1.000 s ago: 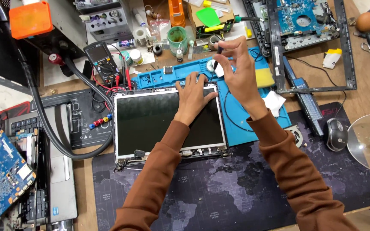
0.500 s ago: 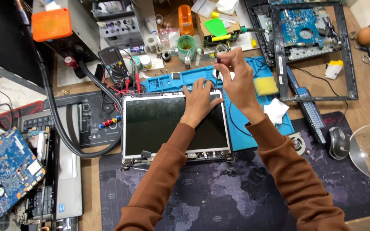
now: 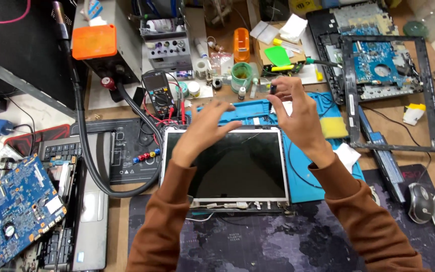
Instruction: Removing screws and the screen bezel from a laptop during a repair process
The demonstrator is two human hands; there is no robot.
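A bare laptop screen panel (image 3: 232, 168) with a dark face and silver rim lies flat in front of me. My left hand (image 3: 205, 126) hovers over its top left edge with the fingers spread and nothing in them. My right hand (image 3: 295, 113) is raised over the panel's top right corner. Its fingertips pinch a small dark part (image 3: 273, 89), too small to identify. Both of my sleeves are rust brown. The panel lies partly on a blue silicone work mat (image 3: 303, 181) and partly on a dark desk mat (image 3: 258, 242).
A multimeter (image 3: 158, 93) with red leads and a green cup (image 3: 241, 75) stand behind the panel. An open laptop chassis under a black bezel frame (image 3: 431, 100) lies at the right, with a mouse (image 3: 421, 201) below it. At the left are a blue motherboard (image 3: 18, 206), a keyboard deck and an orange-topped box (image 3: 94, 41).
My left hand has lifted off the panel's top edge, moved left and spread its fingers. My right hand stays raised with the small part pinched.
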